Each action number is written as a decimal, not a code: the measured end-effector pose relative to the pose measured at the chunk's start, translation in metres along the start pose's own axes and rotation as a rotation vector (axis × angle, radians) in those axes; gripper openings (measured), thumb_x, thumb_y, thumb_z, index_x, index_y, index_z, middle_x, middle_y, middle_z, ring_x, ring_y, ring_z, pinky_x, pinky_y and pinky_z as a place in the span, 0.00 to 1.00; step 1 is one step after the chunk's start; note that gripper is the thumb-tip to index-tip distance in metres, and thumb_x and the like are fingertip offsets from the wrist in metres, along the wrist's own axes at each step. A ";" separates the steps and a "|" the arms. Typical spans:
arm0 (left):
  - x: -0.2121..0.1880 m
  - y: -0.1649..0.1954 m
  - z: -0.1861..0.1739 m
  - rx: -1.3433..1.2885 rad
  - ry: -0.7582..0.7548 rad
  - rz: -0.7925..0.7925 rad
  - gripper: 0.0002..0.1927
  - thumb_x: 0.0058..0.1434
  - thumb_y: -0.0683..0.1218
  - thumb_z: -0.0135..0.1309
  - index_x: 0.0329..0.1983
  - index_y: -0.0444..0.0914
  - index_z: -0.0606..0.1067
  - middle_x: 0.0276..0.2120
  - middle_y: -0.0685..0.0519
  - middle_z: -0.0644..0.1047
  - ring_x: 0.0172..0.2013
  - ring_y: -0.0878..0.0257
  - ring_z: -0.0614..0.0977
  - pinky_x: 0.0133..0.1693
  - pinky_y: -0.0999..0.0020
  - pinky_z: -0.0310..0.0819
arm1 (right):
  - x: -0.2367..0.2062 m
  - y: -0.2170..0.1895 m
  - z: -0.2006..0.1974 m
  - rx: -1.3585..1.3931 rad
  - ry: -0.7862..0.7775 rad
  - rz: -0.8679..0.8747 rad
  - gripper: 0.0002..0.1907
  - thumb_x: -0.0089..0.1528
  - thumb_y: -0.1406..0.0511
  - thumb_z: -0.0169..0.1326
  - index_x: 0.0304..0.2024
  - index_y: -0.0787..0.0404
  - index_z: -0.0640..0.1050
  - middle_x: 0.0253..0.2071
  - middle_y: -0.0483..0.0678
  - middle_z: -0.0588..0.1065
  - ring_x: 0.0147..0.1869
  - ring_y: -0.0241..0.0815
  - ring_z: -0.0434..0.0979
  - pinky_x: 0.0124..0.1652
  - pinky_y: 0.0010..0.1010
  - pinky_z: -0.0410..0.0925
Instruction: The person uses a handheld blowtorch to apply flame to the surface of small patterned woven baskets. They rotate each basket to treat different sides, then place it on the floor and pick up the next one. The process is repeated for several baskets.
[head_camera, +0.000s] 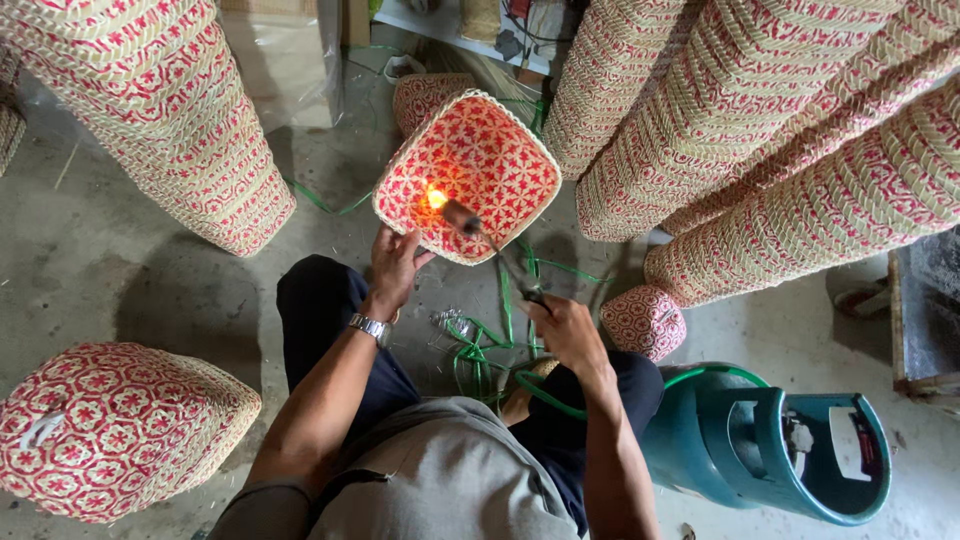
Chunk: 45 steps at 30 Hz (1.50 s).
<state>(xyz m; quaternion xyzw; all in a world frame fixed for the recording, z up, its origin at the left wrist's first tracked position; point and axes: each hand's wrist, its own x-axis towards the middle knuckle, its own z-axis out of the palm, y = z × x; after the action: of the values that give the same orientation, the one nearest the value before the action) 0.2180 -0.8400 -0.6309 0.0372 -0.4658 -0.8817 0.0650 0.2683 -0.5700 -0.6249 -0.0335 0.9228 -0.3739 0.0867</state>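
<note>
At centre frame, left hand (393, 268) grips the lower rim of a square woven basket (470, 170), red-and-cream star pattern, fingers closed on the edge, basket tilted so its flat bottom faces the camera. Right hand (567, 332) is wrapped tight around the handle of a gas torch (497, 252); the torch's thin metal neck runs up-left from the fist to a nozzle touching or just off the basket's bottom. Small orange flame (435, 197) burns at the nozzle tip, against the weave, left of the basket's centre. Silver wristwatch (371, 327) on the left wrist.

Green hose (545, 398) runs from below the right hand toward a teal gas cylinder (770, 440) lying on its side at lower right, just beside the person's right knee. More green strapping (480, 350) loops on the concrete floor (120, 270) between the legs. Person sits low, dark trousers, grey shirt.

Around: tall stacks of same-pattern baskets (170, 110) upper left and several leaning stacks (760, 130) upper right. One single basket (110, 430), upside down, at lower left, well apart from the hands. Small one (643, 320) sits just right of the right hand, near the stacks. Another basket (425, 95) lies behind the held one.
</note>
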 end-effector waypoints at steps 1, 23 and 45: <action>0.002 0.002 -0.001 0.037 0.035 -0.008 0.22 0.68 0.44 0.51 0.64 0.41 0.64 0.57 0.48 0.75 0.56 0.55 0.80 0.53 0.50 0.82 | -0.001 0.004 -0.002 -0.015 0.019 0.084 0.22 0.64 0.51 0.57 0.34 0.67 0.80 0.20 0.50 0.76 0.22 0.40 0.75 0.26 0.37 0.69; 0.013 0.005 -0.001 0.386 -0.083 -0.115 0.22 0.67 0.48 0.57 0.60 0.35 0.69 0.39 0.51 0.72 0.40 0.62 0.82 0.42 0.56 0.86 | 0.001 -0.014 -0.002 -0.008 0.198 -0.186 0.15 0.65 0.57 0.56 0.44 0.62 0.81 0.19 0.56 0.69 0.20 0.43 0.70 0.23 0.39 0.64; 0.090 0.117 -0.012 1.091 0.065 0.903 0.06 0.70 0.39 0.54 0.47 0.32 0.79 0.38 0.43 0.76 0.38 0.50 0.78 0.42 0.54 0.73 | -0.061 0.067 -0.058 0.715 -0.055 0.115 0.21 0.70 0.56 0.51 0.29 0.65 0.77 0.19 0.46 0.71 0.16 0.31 0.67 0.17 0.23 0.60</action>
<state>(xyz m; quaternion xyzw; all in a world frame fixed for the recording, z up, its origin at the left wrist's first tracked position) 0.1403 -0.9281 -0.5417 -0.1060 -0.8088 -0.4079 0.4101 0.3174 -0.4748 -0.6224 0.0408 0.7316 -0.6663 0.1384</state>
